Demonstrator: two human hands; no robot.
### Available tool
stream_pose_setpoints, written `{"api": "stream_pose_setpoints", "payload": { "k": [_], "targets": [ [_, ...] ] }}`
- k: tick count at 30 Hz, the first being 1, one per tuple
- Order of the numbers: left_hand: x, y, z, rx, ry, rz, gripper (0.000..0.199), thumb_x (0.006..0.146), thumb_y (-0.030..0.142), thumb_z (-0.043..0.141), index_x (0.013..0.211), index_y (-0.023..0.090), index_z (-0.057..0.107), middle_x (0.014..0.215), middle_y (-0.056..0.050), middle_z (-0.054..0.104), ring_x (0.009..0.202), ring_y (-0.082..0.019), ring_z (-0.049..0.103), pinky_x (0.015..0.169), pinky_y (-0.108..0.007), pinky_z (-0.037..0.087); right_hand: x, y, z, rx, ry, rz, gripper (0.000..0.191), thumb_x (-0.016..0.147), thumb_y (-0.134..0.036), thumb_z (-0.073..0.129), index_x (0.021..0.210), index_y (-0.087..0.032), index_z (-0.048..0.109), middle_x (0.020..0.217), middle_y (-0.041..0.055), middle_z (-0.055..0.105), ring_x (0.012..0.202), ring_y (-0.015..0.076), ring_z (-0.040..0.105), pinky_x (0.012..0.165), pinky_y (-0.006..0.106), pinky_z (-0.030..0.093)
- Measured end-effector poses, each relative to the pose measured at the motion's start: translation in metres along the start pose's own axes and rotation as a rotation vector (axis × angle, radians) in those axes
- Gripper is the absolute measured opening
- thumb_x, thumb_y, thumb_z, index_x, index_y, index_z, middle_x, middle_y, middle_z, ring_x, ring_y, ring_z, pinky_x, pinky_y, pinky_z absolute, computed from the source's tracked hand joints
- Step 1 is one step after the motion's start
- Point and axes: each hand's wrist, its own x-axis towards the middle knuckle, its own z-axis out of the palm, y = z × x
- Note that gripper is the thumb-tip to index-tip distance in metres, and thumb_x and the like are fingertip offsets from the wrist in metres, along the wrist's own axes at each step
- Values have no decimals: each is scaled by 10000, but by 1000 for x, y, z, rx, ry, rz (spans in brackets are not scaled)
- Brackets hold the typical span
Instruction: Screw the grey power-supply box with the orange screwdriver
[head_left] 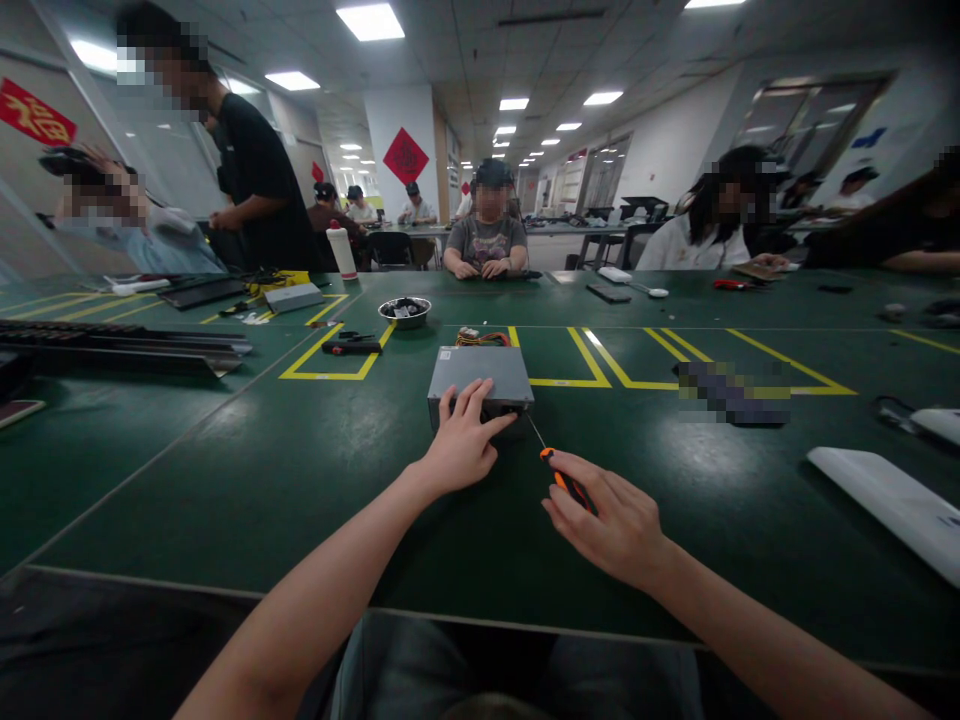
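Note:
A grey metal box [484, 370] with a bundle of coloured wires [480, 338] behind it sits on the green table [300, 500]. My left hand [465, 440] rests on its top and near side, holding nothing, with the fingers apart. An orange and black screwdriver [568, 485] is gripped in my right hand [611, 515]. Its thin shaft points up and left to the box's near right corner. Whether the tip touches a screw is too small to tell.
Beyond the box stand a metal bowl [405, 312] of small parts and a black tool [351, 346]. Long metal strips [150, 345] lie at left, a white panel [885, 500] at right. Several people sit around the table; a person in black [262, 180] stands at left.

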Motion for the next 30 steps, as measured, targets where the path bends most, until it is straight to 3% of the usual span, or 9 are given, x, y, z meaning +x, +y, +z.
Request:
{"api": "stream_pose_setpoints", "payload": {
  "k": [3, 7, 14, 18, 24, 30],
  "targets": [
    [0, 0, 0, -9, -3, 0, 543, 681, 125, 565, 1197, 285, 517, 1440, -64, 202, 1316, -315, 149, 1047, -542, 75, 2, -2, 0, 70, -34, -9, 221, 724, -177, 583, 941, -158, 549, 1132, 176, 568, 1131, 280, 499, 807, 369, 497],
    [1, 0, 0, -14, -8, 4, 537, 688, 133, 558, 1200, 288, 513, 1444, -56, 197, 1319, -316, 139, 1048, -538, 68, -1, -2, 1, 35, -53, -25, 290, 732, -124, 572, 1014, -189, 551, 1214, 169, 528, 1089, 241, 537, 769, 296, 510],
    [0, -1, 0, -3, -2, 7, 541, 686, 134, 557, 1202, 287, 509, 1437, -73, 207, 1320, -315, 141, 1045, -534, 74, 2, -1, 0, 9, -2, -14, 159, 753, -181, 587, 908, -183, 550, 1049, 131, 626, 1050, 218, 564, 775, 307, 510],
    [0, 0, 1, -1, -3, 7, 542, 687, 137, 556, 1206, 284, 504, 1439, -79, 201, 1323, -314, 135, 1045, -532, 72, 6, -5, -3, 66, -62, -32, 175, 757, -195, 539, 928, -161, 556, 1105, 174, 590, 1141, 280, 492, 792, 365, 503],
    [0, -1, -1, -3, -14, 4, 540, 690, 143, 559, 1206, 291, 503, 1445, -58, 189, 1323, -314, 130, 1047, -542, 72, 1, -2, -2, -12, -66, -43, 305, 744, -123, 570, 1037, -202, 552, 1190, 169, 551, 1107, 226, 524, 759, 266, 507],
    [0, 0, -1, -7, -5, 13, 530, 693, 141, 559, 1202, 281, 512, 1440, -75, 199, 1320, -314, 143, 1047, -536, 79, 3, -4, 0, 35, -28, -25, 160, 749, -194, 589, 905, -174, 564, 1056, 150, 627, 1089, 242, 541, 766, 314, 506]
  ]
}}
